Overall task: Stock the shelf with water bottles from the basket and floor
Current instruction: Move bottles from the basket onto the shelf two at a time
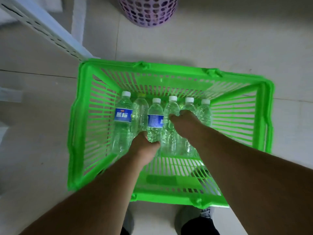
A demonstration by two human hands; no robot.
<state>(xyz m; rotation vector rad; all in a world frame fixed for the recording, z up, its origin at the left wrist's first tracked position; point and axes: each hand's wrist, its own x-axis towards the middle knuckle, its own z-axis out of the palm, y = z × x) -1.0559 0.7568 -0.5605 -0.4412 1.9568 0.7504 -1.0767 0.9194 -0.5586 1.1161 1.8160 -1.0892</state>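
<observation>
**Both hands in the green basket, each on a bottle**

A green basket (81, 133) sits on the tiled floor (220, 39) at the centre of the frame, with six water bottles lying side by side in it, caps toward the top. The left hand (144, 146) grips the base of the third bottle (155, 119) from the left. The right hand (183, 122) curls round the fifth bottle (189, 104). A white shelf (42, 26) runs across the upper left; a purple bin (149, 11) stands at the top.
</observation>
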